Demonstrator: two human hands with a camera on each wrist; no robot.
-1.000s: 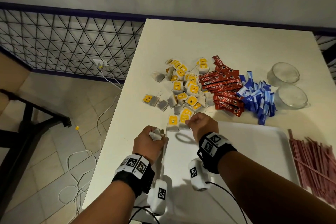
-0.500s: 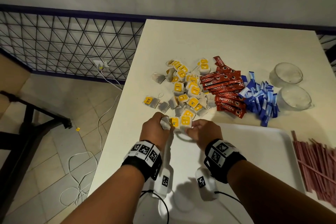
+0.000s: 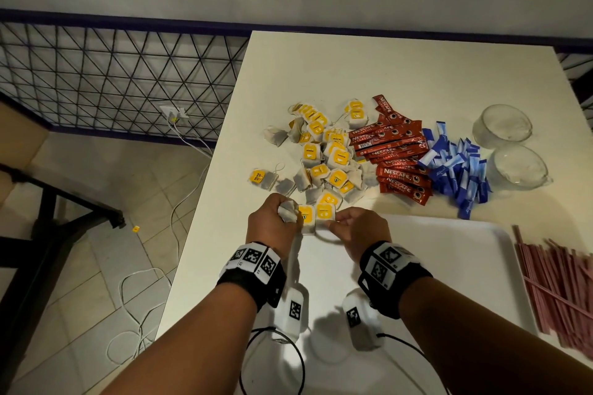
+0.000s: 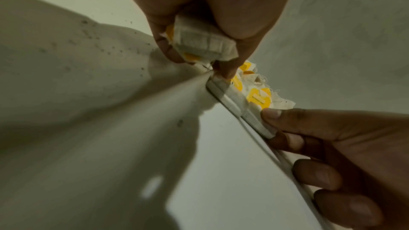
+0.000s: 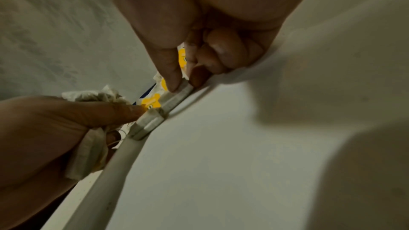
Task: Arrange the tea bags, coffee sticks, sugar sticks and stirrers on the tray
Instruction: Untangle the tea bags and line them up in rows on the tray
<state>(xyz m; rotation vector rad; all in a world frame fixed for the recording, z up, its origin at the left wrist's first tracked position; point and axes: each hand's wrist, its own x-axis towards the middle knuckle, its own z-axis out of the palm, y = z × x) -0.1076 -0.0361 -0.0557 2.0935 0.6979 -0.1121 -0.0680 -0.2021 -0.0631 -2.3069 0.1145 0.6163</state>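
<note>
A white tray [image 3: 449,266] lies at the table's near edge. Two yellow-tagged tea bags [image 3: 316,216] sit side by side on its far left rim. My left hand [image 3: 279,221] holds a bunch of tea bags [image 4: 203,45] in its curled fingers, and its fingertip touches the left bag. My right hand [image 3: 346,228] pinches the right tea bag [image 5: 180,89] between thumb and forefinger. Behind lie a heap of tea bags [image 3: 324,157], red coffee sticks [image 3: 394,154], blue sugar sticks [image 3: 455,170] and pink stirrers [image 3: 564,285].
Two glass cups [image 3: 510,147] stand at the table's right edge behind the sugar sticks. One tea bag [image 3: 261,178] lies apart to the left. A metal grid fence [image 3: 112,80] and cables [image 3: 144,298] on the tiled floor are left of the table.
My left hand has moved forward from the tray's left edge to the two tea bags on the rim. My right hand has slid slightly nearer and right, still at the right bag.
</note>
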